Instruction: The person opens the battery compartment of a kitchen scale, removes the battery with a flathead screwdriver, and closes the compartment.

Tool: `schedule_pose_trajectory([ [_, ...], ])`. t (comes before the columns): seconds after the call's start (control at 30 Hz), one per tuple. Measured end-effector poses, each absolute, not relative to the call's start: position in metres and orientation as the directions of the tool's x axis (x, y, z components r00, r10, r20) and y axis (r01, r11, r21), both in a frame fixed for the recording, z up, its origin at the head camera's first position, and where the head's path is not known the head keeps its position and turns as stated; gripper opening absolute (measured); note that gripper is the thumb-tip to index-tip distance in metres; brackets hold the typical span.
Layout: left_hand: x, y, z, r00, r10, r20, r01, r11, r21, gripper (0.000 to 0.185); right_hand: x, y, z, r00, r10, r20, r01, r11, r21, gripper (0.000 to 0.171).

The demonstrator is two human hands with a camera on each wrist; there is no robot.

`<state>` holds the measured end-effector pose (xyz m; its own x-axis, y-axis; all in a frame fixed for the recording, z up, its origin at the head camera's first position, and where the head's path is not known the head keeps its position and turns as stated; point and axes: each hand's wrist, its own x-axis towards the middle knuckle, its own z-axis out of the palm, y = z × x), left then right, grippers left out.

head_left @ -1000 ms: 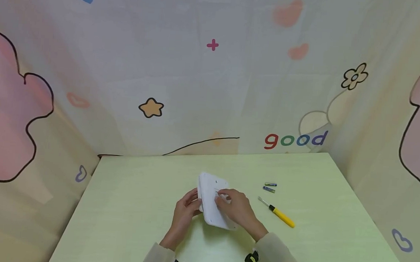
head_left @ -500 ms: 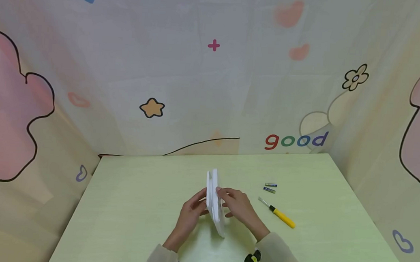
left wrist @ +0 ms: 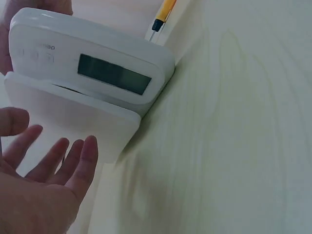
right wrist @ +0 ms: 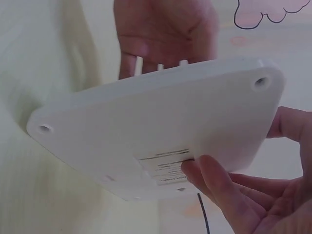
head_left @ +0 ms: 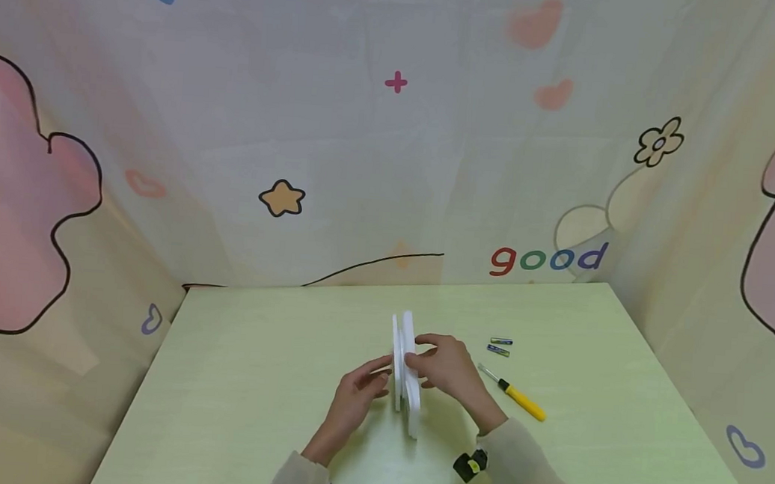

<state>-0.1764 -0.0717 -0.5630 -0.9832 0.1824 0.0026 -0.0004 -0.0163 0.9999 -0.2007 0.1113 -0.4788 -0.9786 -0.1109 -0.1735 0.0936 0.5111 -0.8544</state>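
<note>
A white digital scale (head_left: 411, 386) with a thin separate-looking platform (left wrist: 73, 112) is held on edge, tilted, above the middle of the table. Its dark display (left wrist: 114, 74) shows in the left wrist view; no digits can be made out. My right hand (head_left: 449, 368) grips the scale, fingers against the underside (right wrist: 112, 141) by a printed label (right wrist: 170, 168), thumb at the edge. My left hand (head_left: 352, 401) is beside the platform with its fingers spread and loosely bent, holding nothing. Whether its fingertips touch the platform is hard to tell. The scale's lowest corner is near or on the table.
To the right lie a yellow-handled screwdriver (head_left: 518, 398) and two small batteries (head_left: 499, 346). The pale green table (head_left: 249, 382) ends at a printed curtain (head_left: 341, 134) behind and at both sides.
The scale has turned from showing its underside to standing edge-on, and has shifted slightly right. My left hand's fingers have loosened from it; my right hand keeps holding it.
</note>
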Motion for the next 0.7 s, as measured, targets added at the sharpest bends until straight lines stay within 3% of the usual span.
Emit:
schedule_pose_trajectory([
  [0.3,-0.175,-0.075,-0.572,-0.994,0.048,-0.097,-0.098,-0.02,0.995,0.037,-0.198,0.121,-0.466,-0.982,-0.094,-0.162,0.066,0.635,-0.77,0.045],
  [0.53,-0.175,-0.076,-0.577,-0.984,0.059,-0.171,-0.174,-0.044,0.984,0.046,-0.201,0.134,-0.47,-0.985,-0.066,-0.159,0.083,0.63,-0.773,0.045],
  [0.7,-0.177,-0.074,-0.582,-0.99,0.052,-0.133,-0.131,0.028,0.991,0.045,-0.206,0.146,-0.487,-0.985,-0.043,-0.164,0.111,0.573,-0.812,0.038],
])
